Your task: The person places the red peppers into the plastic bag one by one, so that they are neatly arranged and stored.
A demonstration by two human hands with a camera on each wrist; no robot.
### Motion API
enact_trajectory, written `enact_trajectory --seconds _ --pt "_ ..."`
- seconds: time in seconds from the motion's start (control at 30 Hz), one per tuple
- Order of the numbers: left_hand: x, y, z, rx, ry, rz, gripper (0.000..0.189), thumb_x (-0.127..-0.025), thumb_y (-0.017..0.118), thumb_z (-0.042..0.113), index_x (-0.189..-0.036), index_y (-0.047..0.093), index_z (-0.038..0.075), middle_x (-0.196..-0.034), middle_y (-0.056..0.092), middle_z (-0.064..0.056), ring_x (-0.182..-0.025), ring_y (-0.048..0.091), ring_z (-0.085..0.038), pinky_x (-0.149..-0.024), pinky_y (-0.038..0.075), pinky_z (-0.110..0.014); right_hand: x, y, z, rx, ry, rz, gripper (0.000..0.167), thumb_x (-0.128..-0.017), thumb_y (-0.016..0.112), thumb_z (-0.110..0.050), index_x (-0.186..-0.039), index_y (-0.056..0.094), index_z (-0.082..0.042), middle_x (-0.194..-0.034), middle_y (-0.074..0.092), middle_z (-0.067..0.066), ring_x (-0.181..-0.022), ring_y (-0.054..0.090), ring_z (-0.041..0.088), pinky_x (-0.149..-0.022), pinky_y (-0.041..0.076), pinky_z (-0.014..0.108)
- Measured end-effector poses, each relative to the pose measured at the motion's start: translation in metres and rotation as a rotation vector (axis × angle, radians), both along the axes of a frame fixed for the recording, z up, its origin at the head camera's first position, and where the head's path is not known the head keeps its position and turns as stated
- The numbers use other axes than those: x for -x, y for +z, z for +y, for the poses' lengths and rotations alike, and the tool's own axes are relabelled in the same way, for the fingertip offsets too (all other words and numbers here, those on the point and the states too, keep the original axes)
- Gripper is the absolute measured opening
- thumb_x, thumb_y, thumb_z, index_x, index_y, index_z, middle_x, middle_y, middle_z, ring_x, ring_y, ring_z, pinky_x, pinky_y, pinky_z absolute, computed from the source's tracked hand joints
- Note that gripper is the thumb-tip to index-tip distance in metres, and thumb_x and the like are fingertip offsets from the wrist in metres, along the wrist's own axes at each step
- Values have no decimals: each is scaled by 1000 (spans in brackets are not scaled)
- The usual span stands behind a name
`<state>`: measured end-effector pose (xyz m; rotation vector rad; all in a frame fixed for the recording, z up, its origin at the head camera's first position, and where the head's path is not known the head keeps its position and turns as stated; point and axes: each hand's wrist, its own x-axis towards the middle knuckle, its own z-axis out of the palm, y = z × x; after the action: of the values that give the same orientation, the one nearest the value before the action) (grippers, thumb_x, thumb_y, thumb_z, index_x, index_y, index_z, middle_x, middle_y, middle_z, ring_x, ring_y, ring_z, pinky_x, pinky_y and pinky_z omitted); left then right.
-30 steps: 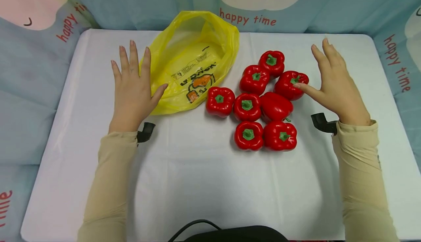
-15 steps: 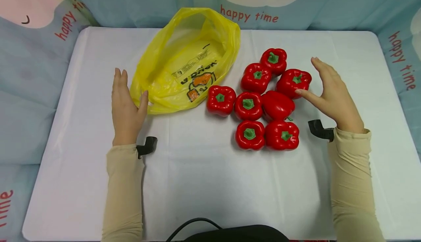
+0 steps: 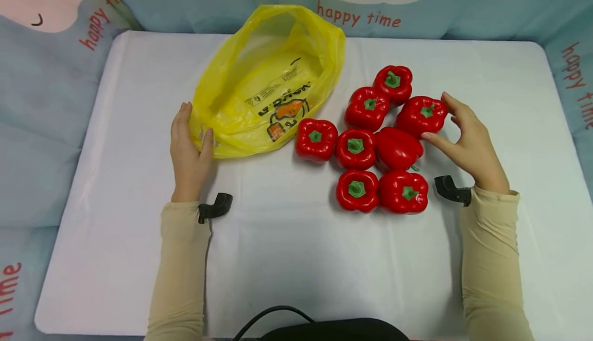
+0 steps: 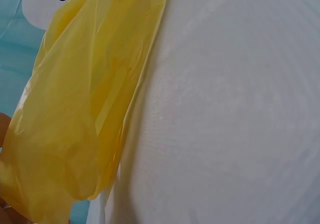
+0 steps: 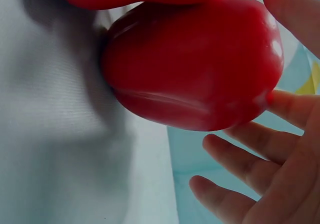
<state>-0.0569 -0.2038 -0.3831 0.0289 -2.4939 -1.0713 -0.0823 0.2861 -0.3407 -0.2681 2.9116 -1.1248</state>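
Observation:
My left hand (image 3: 189,158) is at the lower left end of a yellow plastic bag (image 3: 273,88), fingers and thumb on either side of its edge with a wide gap between. In the left wrist view the yellow bag (image 4: 75,109) hides most of that hand. My right hand (image 3: 474,148) reaches round the right side of a red bell pepper (image 3: 420,115), thumb and fingers spread. A finger touches the bell pepper (image 5: 195,64) in the right wrist view, while the other fingers are mostly straight. The bag lies with its mouth open.
Several more red bell peppers with green stems, such as the leftmost pepper (image 3: 316,140) and the front pepper (image 3: 356,190), cluster right of the bag on the white table (image 3: 296,258). A black object (image 3: 333,330) with a cable is at the near edge.
My left hand has drawn back from above the bag, turned edgewise and come against its lower left end. My right hand has lowered and moved leftward to the rightmost pepper.

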Motion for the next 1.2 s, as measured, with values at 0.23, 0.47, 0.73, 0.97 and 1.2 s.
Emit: enact_trajectory --seconds 0.23,0.47,0.73,0.97,1.2 --pt "4 0 5 -21 -20 -26 52 -93 54 2 -140 34 -5 -145 36 -18 -135 31 -24 -111 20 -29 -5 -2 3 37 -29 -31 81 -83 71 -16 -150 26 -16 -150 33 9 -132 34 31 -110 26 32" --pt "5 1 5 9 -20 -42 54 -92 55 2 -140 33 -7 -145 35 -20 -135 30 -26 -112 19 -30 -7 -5 2 74 -31 -26 82 -83 72 -13 -150 24 -17 -147 36 9 -130 37 24 -109 28 31" --pt "4 -2 4 9 -13 -25 53 -92 56 3 -139 35 -8 -145 34 -20 -136 30 -26 -112 19 -30 -5 -10 0 107 -58 -28 80 -83 71 -13 -149 26 -17 -144 38 10 -128 39 22 -106 31 29" --pt "1 -5 3 -19 19 8 47 -91 55 2 -135 41 -9 -142 40 -18 -134 33 -22 -111 22 -30 -2 -13 -3 106 -59 -27 81 -82 72 -11 -149 26 -16 -143 39 10 -126 40 23 -105 33 28" --pt "0 -9 5 -50 68 55 41 -90 55 -1 -129 48 -10 -138 45 -18 -131 37 -22 -109 25 -30 0 -14 -5 104 -54 -31 80 -83 71 -11 -149 26 -16 -144 38 9 -127 40 24 -104 33 27"
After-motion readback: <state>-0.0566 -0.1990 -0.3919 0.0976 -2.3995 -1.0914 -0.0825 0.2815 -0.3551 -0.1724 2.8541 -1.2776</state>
